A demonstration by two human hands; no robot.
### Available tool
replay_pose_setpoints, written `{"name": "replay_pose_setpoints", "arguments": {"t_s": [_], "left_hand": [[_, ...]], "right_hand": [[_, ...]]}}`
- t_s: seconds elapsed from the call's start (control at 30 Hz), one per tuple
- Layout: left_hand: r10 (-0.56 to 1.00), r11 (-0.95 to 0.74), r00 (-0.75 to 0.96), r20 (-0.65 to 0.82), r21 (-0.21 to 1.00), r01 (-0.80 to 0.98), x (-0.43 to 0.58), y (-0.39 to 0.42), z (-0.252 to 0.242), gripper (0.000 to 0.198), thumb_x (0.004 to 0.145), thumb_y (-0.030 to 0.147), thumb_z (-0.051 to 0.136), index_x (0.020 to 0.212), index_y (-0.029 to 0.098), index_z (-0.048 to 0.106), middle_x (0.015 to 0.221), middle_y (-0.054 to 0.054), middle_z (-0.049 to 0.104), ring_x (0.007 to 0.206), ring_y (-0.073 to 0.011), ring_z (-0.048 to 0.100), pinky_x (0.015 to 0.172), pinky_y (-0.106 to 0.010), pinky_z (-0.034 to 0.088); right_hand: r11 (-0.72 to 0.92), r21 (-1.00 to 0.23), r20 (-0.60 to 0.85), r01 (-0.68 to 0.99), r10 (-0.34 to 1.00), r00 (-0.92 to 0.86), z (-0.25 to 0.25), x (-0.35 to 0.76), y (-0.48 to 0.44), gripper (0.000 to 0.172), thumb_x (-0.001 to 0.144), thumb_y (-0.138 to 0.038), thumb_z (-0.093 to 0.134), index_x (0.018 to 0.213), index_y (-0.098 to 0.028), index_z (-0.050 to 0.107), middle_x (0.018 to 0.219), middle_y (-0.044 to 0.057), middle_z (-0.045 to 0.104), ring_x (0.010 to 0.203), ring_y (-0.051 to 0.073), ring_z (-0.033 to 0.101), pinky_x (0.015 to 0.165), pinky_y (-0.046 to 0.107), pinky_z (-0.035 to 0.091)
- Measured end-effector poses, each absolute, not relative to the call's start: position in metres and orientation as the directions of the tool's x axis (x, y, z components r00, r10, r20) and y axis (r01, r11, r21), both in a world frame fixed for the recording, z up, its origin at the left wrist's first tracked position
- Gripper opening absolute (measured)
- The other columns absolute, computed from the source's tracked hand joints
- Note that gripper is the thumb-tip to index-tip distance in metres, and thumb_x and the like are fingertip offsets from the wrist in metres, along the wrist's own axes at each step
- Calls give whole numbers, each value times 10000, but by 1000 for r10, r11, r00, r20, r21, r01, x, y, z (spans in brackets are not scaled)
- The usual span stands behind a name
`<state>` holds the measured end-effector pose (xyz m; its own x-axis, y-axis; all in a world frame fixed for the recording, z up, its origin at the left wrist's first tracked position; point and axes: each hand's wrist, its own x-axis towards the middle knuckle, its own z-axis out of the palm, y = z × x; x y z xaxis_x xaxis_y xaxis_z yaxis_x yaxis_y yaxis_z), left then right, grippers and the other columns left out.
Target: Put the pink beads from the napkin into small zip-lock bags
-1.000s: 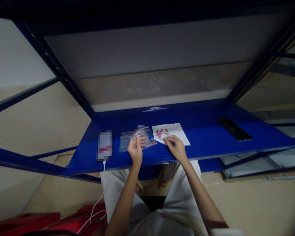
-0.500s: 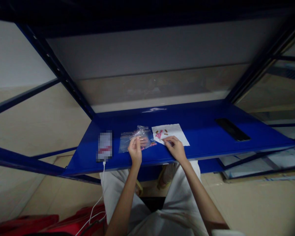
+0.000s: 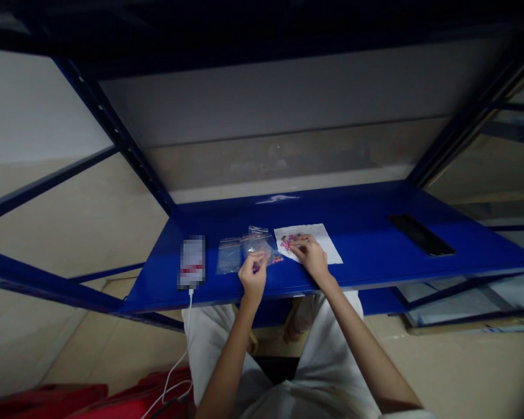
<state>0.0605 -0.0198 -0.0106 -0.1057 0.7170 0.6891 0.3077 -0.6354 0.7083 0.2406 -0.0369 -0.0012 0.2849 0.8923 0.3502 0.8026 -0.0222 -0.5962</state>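
My left hand point(image 3: 253, 278) is closed on a clear zip bag point(image 3: 257, 242), its thumb and fingers pinching the near part. A second clear zip bag point(image 3: 229, 256) lies flat to its left. Some pink and brown pieces point(image 3: 278, 259) show at the held bag's right edge; whether they are inside it I cannot tell. My right hand point(image 3: 313, 256) is over a sheet of white paper point(image 3: 329, 244), fingertips drawn together among small pink pills point(image 3: 287, 242). What sits between those fingertips is too small to make out. Brown capsules lay on the paper too, now mostly hidden by the fingers.
Both hands work over a blue metal shelf point(image 3: 358, 218). At the left lies a blurred-out phone point(image 3: 192, 262) with a white cable point(image 3: 179, 361). A black phone point(image 3: 420, 234) lies at the right. Blue uprights and another shelf overhead frame the space.
My right hand has moved from the paper's near edge further over the pills. My left hand has turned and lowered on the bag, leaving the flat bag beside it in plainer view.
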Motion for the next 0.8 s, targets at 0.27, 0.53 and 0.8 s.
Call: {"name": "replay_pose_setpoints", "arguments": {"t_s": [0.27,0.53,0.8], "left_hand": [[600,-767,111,793,529,363,62,-23,-9,85,803,148,545,805,192,618,799,-45,697,805,-157,655,755,-277,506],[622,-750,79,779,563,347,61,-24,-4,107,794,164,552,698,197,587,753,-41,695,736,-151,659,689,-258,512],[609,-763,135,781,530,370,61,-22,-11,119,810,156,523,782,193,632,794,-52,698,784,-164,659,742,-283,514]], "right_hand": [[17,-515,371,857,905,206,1,244,-37,138,760,-328,605,777,-240,711,996,57,589,813,189,578,575,272,440],[24,-583,370,812,898,239,18,244,-35,145,708,-360,646,683,-233,710,961,67,604,895,236,566,658,319,461],[275,-643,474,715,876,89,88,211,-61,100,707,-313,651,744,-246,716,997,45,592,892,198,574,736,303,466]]}}
